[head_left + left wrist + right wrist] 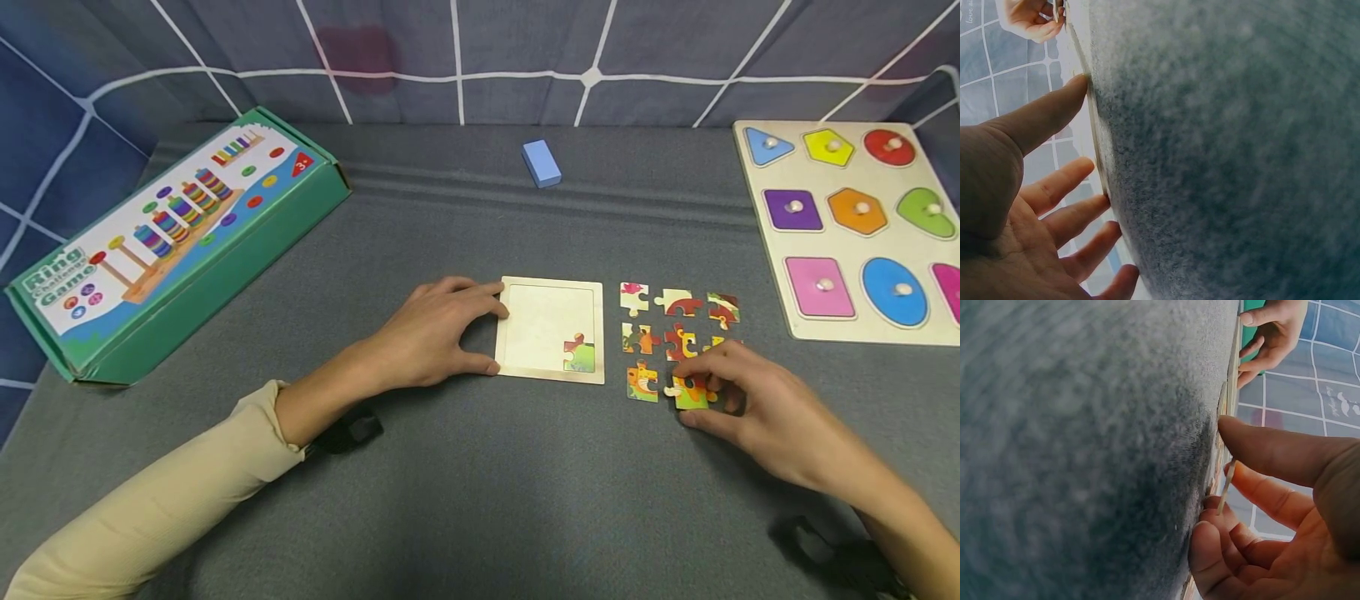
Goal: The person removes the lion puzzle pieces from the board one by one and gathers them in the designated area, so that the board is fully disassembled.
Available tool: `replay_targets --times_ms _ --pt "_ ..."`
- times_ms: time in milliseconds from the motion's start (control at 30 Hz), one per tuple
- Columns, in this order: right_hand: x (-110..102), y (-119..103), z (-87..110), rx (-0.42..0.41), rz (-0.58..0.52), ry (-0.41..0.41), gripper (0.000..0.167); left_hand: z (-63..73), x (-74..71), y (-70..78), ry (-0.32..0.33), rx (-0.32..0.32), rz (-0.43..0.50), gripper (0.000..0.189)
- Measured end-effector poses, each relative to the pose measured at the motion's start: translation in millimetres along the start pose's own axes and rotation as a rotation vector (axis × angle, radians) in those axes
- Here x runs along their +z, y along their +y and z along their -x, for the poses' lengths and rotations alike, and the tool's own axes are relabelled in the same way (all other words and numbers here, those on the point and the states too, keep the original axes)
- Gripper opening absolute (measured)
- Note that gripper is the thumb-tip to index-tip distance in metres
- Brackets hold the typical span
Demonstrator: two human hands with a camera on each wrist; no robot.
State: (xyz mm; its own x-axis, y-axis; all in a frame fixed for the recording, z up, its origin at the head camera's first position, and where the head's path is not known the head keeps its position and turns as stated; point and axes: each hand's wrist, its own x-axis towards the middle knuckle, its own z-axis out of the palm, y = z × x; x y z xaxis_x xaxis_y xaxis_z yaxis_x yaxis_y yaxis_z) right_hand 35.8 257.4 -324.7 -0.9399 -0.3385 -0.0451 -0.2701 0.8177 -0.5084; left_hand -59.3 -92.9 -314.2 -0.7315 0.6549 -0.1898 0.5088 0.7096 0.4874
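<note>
A square wooden puzzle tray (532,325) lies on the grey cloth, with one puzzle piece (581,357) in its lower right corner. My left hand (442,333) touches the tray's left edge with thumb and fingertips, the fingers spread and fairly straight in the left wrist view. To the right of the tray, several jigsaw pieces lie in loose rows, among them a lion-faced one (642,382). With thumb and index finger my right hand (750,408) pinches a yellow and green puzzle piece (692,392); its thin edge (1227,487) shows tilted in the right wrist view.
A green ring game box (217,267) stands at the left. The blue block (542,163) lies at the back. At the right is a wooden board (765,250) with knobbed coloured shapes. Behind everything hangs a dark cloth with white grid lines (517,75).
</note>
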Motion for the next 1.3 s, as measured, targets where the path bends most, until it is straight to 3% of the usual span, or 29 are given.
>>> replay_targets --times_ms 467,800,967,1300 --pt "2 0 -2.7 0.037 0.05 -0.036 0.051 -0.7 0.5 -0.1 -0.007 -0.007 -0.005 0.055" --pt "2 -1 -3.9 0.028 0.061 -0.024 0.04 -0.4 0.3 -0.3 -0.008 -0.009 -0.007 0.055" --pt "2 -1 -3.8 0.03 0.061 -0.023 0.043 -0.8 0.6 -0.1 -0.007 -0.005 -0.007 0.055" --pt "3 -33 -17.3 -0.053 -0.04 0.04 0.042 -1.2 -0.1 0.3 -0.014 -0.016 -0.009 0.056"
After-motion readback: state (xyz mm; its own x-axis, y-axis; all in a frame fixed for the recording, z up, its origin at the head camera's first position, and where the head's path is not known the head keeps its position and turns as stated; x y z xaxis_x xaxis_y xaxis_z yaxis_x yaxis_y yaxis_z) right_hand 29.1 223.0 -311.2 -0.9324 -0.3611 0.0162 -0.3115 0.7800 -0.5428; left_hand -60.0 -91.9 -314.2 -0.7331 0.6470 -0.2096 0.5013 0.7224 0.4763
